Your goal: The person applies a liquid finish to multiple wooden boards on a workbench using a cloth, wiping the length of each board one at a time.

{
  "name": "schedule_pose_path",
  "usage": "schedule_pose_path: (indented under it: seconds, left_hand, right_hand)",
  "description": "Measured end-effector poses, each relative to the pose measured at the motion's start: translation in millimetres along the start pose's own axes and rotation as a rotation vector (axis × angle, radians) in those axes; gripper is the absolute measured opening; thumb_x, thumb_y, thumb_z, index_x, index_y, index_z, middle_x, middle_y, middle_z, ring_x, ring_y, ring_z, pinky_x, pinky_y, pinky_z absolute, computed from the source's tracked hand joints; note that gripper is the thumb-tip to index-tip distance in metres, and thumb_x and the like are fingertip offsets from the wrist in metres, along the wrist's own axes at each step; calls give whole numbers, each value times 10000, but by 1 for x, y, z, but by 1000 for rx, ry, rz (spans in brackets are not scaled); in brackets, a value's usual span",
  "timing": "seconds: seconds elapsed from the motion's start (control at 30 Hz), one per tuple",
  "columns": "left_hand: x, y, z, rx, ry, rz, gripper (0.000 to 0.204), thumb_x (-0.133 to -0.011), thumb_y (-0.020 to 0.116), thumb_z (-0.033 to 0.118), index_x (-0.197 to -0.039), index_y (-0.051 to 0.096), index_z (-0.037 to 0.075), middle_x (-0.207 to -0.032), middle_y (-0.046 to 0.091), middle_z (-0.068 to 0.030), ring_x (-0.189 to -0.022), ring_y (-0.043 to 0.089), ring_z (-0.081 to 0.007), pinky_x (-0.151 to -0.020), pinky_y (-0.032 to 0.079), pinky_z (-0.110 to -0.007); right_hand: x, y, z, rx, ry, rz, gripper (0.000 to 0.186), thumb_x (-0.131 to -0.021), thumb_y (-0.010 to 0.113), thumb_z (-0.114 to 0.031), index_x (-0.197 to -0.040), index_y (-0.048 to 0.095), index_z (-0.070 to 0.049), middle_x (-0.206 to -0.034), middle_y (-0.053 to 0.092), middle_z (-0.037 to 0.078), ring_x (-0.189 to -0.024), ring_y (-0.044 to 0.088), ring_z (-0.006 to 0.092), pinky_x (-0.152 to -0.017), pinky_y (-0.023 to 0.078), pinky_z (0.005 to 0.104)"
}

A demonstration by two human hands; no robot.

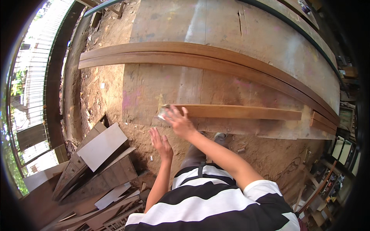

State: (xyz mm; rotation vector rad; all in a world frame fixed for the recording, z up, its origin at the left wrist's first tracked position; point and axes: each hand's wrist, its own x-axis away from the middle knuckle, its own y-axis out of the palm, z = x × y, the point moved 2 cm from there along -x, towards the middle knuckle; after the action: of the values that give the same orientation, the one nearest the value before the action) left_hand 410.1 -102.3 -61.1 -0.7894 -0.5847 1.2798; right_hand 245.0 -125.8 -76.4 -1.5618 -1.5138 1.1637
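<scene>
A reddish-brown wooden plank (243,112) lies across the work surface in front of me. My right hand (178,122) is at its left end, fingers bent over a small pale pad (162,114) blurred by motion; whether it is cloth or sandpaper I cannot tell. Close by, my left hand (162,145) hovers just off the near edge of the surface, its fingers stretched out and nothing in it. Beyond the plank, two long brown boards (185,54) lie side by side, seeming curved in this wide view.
The plank and boards lie on large stained sheets (154,84) over sandy ground. Short brown wood pieces (323,122) sit at the right end. Wood offcuts and panels (102,148) are piled at lower left, with a wire fence (36,77) beyond. Clutter fills the right side.
</scene>
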Motion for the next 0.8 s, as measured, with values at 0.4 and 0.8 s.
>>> schedule_pose_path:
  seconds: [0.4,0.8]
  left_hand:
    - [-23,31,29,-90,153,-138,672,-1033,523,302,-1594,282,21,-1660,247,-221,-1556,177,-377,-1242,153,-512]
    - [-35,109,100,-195,287,-237,864,-1014,493,499,-1605,162,-38,-1687,122,-231,-1581,44,-359,-1241,-12,-573]
  right_hand:
    - [133,-124,164,210,122,-134,527,-982,594,-271,-1495,499,-197,-1544,485,74,-1453,407,267,-1125,277,557]
    - [249,-163,196,-121,746,65,484,-1056,496,-273,-1412,529,52,-1493,506,234,-1412,440,338,-1139,286,458]
